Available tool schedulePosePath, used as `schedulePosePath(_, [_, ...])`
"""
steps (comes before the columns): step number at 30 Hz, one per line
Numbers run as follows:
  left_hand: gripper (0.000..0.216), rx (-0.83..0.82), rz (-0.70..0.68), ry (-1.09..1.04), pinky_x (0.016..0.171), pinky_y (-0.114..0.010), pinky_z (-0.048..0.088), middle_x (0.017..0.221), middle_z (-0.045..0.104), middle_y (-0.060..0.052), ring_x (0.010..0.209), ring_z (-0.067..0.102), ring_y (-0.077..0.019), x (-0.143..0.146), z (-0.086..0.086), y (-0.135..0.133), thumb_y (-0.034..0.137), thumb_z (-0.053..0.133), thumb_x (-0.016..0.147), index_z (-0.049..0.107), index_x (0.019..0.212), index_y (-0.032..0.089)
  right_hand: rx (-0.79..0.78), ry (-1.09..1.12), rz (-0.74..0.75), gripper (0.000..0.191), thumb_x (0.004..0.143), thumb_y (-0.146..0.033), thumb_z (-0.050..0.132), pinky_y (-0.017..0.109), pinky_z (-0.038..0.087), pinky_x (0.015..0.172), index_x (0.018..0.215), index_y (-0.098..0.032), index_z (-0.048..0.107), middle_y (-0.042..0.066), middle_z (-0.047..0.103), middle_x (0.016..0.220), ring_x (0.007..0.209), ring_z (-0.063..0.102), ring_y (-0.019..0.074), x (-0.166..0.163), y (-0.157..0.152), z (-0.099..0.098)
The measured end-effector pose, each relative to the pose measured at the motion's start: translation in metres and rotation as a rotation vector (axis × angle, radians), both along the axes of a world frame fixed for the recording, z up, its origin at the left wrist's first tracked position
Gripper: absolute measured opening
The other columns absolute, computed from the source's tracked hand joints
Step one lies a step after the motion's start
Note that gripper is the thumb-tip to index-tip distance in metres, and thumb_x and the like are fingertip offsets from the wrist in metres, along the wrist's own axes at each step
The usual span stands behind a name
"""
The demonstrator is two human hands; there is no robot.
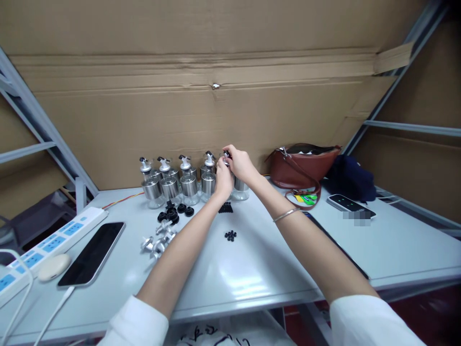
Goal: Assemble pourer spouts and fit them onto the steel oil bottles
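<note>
At the back of the table my left hand point(224, 180) and my right hand point(240, 163) meet over the top of a glass bottle with a steel band point(240, 188). My left hand's fingers close round a pour spout, mostly hidden. My right hand pinches the small black flap point(226, 154) at the spout's top. Whether the spout sits on the bottle I cannot tell. To the left, several similar bottles point(188, 182) stand upright in rows, the front ones bearing silver spouts point(185, 162) with black flaps. Below my hands lie small black pieces point(226, 207).
Black stoppers point(173, 215), silver spout parts point(158, 242) and small black caps point(230, 235) lie on the table point(259, 259). On the left are a phone point(92, 254) and a power strip point(50, 245). A brown bag point(300, 168), dark cap point(351, 178) and flat device point(351, 205) sit right.
</note>
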State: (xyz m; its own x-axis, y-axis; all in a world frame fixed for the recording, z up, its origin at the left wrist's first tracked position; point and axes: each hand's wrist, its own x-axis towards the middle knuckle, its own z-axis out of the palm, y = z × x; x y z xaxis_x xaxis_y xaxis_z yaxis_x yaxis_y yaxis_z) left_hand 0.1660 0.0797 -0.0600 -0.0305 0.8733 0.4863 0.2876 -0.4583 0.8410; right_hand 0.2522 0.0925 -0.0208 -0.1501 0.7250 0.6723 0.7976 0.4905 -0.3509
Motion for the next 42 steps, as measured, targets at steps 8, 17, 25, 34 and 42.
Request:
schedulePosePath(8, [0.042, -0.001, -0.017, 0.049, 0.104, -0.043, 0.04, 0.133, 0.051, -0.021, 0.123, 0.052, -0.0294, -0.004, 0.002, -0.002, 0.011, 0.049, 0.086, 0.044, 0.127, 0.014, 0.03, -0.018, 0.01, 0.031, 0.083, -0.011, 0.046, 0.036, 0.048, 0.085, 0.112, -0.014, 0.057, 0.015, 0.069, 0.109, 0.096, 0.065, 0.0238, -0.003, -0.005, -0.001])
schedulePosePath(17, [0.059, 0.023, -0.053, 0.109, 0.108, -0.047, 0.037, 0.14, 0.044, -0.024, 0.132, 0.045, -0.0326, -0.008, -0.004, 0.0, 0.007, 0.046, 0.08, 0.033, 0.138, 0.013, 0.027, -0.051, 0.054, 0.036, 0.08, -0.009, 0.047, 0.038, 0.05, 0.088, 0.113, -0.016, 0.059, 0.012, 0.07, 0.106, 0.096, 0.066, 0.0236, -0.001, 0.0, 0.004])
schedulePosePath(25, [0.076, 0.123, -0.203, 0.267, 0.118, -0.054, 0.016, 0.151, 0.03, -0.023, 0.146, 0.015, -0.0357, -0.015, 0.002, -0.038, -0.002, 0.052, 0.064, 0.034, 0.138, 0.006, 0.229, 0.173, 0.07, 0.038, 0.081, -0.012, 0.046, 0.043, 0.042, 0.102, 0.118, -0.016, 0.055, 0.015, 0.06, 0.124, 0.117, 0.056, 0.025, -0.011, -0.046, 0.019])
schedulePosePath(34, [0.024, 0.185, -0.478, 0.78, 0.087, -0.038, 0.052, 0.103, 0.071, -0.011, 0.097, 0.066, -0.0259, -0.111, 0.036, -0.111, 0.023, 0.047, 0.088, 0.066, 0.101, 0.017, -0.146, -0.004, 0.475, 0.034, 0.096, -0.031, 0.033, 0.028, 0.05, 0.074, 0.092, -0.02, 0.065, 0.006, 0.072, 0.091, 0.083, 0.067, 0.0178, -0.041, -0.133, 0.004])
schedulePosePath(42, [0.029, 0.055, -0.379, 0.726, 0.084, -0.029, 0.05, 0.104, 0.072, -0.004, 0.092, 0.066, -0.018, -0.184, 0.014, -0.114, 0.034, 0.04, 0.094, 0.065, 0.102, 0.023, -0.211, -0.136, 0.539, 0.023, 0.09, -0.016, 0.047, 0.026, 0.05, 0.069, 0.099, -0.019, 0.067, 0.005, 0.073, 0.086, 0.074, 0.068, 0.0156, -0.05, -0.125, -0.035])
